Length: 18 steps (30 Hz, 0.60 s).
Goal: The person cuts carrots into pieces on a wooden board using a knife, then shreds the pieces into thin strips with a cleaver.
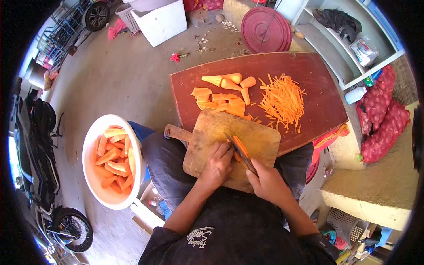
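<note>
A wooden cutting board with a handle lies across the lap and the near edge of a red-brown table. My right hand is closed round a knife, its blade on the board beside carrot strips. Just left of the blade, my left hand rests with bent fingers; carrot pieces show by its fingertips, and whether it grips one is unclear. Beyond the board lie carrot slabs, peeled carrot chunks and a heap of thin carrot sticks.
At the left stands a white tub of peeled carrots. A round red lid and a white box are beyond the table. Red net sacks and a shelf stand right; a motorcycle is far left.
</note>
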Each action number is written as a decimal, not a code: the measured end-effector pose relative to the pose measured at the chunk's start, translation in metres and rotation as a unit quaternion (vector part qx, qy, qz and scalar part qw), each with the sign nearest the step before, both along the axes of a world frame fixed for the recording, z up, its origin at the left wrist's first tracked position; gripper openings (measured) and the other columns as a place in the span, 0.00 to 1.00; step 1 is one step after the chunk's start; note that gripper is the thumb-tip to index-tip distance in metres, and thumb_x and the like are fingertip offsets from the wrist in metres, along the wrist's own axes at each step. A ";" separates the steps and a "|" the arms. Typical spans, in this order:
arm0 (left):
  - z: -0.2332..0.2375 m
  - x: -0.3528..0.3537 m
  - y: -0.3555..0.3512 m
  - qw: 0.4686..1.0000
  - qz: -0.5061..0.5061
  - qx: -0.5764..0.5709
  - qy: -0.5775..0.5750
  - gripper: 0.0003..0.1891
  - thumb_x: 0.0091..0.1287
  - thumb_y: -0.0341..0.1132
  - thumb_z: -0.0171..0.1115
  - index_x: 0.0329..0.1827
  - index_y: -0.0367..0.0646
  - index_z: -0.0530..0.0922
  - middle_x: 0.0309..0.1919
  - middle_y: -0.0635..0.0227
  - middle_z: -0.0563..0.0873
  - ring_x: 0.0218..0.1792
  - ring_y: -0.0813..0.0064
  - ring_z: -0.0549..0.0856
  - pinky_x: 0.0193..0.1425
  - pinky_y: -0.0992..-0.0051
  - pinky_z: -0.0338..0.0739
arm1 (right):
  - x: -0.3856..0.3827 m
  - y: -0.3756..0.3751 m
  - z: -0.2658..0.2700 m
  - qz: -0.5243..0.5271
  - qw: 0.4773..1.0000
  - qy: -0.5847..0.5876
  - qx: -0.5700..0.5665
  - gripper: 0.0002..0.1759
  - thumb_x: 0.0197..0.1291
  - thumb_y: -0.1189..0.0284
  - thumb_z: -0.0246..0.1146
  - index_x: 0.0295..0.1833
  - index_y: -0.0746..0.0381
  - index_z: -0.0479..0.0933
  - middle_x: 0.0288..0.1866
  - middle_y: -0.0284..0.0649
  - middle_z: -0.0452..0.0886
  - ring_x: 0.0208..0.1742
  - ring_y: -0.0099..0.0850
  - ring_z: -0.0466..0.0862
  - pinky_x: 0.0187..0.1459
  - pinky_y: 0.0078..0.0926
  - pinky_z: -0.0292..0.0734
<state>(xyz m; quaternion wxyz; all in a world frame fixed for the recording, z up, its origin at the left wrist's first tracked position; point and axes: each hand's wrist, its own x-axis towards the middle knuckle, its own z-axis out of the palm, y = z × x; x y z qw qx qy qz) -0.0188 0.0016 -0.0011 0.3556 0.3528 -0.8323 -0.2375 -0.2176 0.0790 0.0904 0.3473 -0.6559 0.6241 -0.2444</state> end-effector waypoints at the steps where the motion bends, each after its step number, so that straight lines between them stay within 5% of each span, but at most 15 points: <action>1: -0.001 0.000 0.001 1.000 -0.003 -0.002 0.000 0.30 0.49 0.18 0.68 0.61 0.29 0.86 0.57 0.50 0.84 0.55 0.46 0.83 0.63 0.53 0.81 | 0.002 -0.006 -0.006 0.000 1.000 0.002 -0.009 0.17 0.79 0.69 0.64 0.64 0.70 0.78 0.42 0.63 0.85 0.45 0.65 0.88 0.45 0.51 0.83; 18: -0.003 -0.005 0.000 0.999 0.025 -0.031 0.024 0.23 0.53 0.18 0.66 0.56 0.30 0.86 0.57 0.48 0.85 0.54 0.45 0.84 0.63 0.54 0.82 | 0.002 -0.027 -0.004 -0.001 0.999 -0.036 0.027 0.14 0.79 0.71 0.63 0.61 0.69 0.77 0.39 0.61 0.82 0.42 0.63 0.86 0.43 0.49 0.80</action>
